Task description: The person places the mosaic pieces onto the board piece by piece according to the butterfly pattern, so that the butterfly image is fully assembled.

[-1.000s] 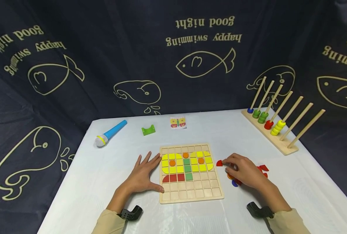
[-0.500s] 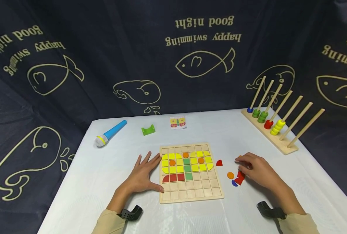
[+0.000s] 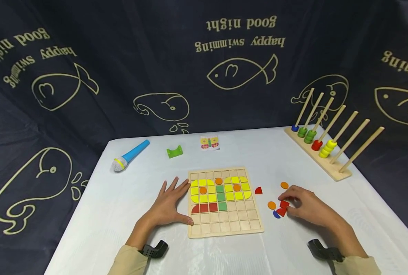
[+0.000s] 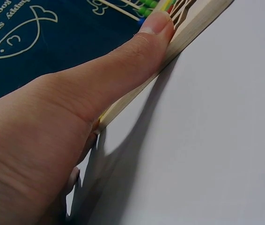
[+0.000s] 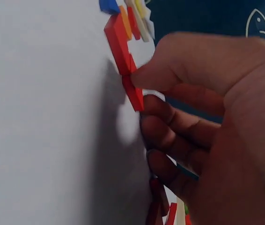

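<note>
My left hand [image 3: 166, 206] rests spread at the left edge of the wooden grid board [image 3: 238, 227], its thumb on the frame in the left wrist view. Yellow, orange, green and dark red flat pieces sit in the board's squares. Off the board's right side, my right hand [image 3: 308, 206] has curled fingers and thumb around a red square tile [image 3: 284, 204]. The right wrist view shows that thumb against a red piece [image 5: 133, 93]. A red quarter-round piece [image 3: 281, 212] and a blue piece [image 3: 276, 214] lie close by. More red pieces [image 5: 158, 194] sit under the hand, mostly hidden.
Orange discs [image 3: 284, 185] and a red quarter-round piece [image 3: 258, 190] lie right of the board. Farther back are a toy microphone [image 3: 131, 154], a green block [image 3: 174, 152], a butterfly picture card [image 3: 209, 143] and a peg rack with colored beads [image 3: 322, 158].
My right hand let go of a red quarter-round piece beside the board and moved right. An orange disc now lies apart, farther back; the hand has come down to the red square tile. Left hand stays put.
</note>
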Demonstrator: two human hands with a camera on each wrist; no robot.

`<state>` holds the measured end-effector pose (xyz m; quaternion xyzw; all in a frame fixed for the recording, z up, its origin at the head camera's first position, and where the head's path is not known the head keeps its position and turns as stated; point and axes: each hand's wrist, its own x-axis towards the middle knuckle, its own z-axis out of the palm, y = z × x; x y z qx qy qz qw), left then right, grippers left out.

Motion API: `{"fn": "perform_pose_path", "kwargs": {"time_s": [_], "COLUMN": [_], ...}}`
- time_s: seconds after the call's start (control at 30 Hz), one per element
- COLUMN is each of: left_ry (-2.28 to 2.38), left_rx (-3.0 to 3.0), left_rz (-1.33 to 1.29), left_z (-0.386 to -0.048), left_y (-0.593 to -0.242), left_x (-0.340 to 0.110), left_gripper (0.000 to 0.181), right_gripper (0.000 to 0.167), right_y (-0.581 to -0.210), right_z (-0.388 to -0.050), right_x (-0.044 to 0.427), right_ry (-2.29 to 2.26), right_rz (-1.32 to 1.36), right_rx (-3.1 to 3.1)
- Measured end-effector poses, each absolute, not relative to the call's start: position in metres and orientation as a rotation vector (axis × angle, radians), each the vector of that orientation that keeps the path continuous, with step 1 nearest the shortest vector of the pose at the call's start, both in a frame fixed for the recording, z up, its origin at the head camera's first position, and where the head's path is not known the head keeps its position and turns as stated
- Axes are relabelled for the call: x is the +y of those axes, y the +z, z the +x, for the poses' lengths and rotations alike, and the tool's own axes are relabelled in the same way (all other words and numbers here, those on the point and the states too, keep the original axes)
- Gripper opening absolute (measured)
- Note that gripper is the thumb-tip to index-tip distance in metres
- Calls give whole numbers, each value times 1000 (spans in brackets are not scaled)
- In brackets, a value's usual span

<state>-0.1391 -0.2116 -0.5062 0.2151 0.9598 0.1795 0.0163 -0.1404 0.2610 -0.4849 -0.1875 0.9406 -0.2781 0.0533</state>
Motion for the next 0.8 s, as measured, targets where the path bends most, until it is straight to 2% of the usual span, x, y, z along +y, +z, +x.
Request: {"fn": "perform_pose_path", "kwargs": {"time_s": [0.3,0.57,0.8], "left_ry": [570,564,586], "left_rx": [2983,2979,2986], "left_rz": [675,674,682], "left_z": [-140,-140,-139], "left_y": [-507,-506,-504], "left_x": [-211,-211,-211], "left_gripper": [127,127,126], "right_gripper": [36,34,36], "right_y": [-484,-485,-484], "right_z": [-141,-142,-146], "right_x": [260,248,230], "right_ry": [-773,-793,-767], "right_rz": [-591,-475,-577], "right_rx": [2918,2965,2971]}}
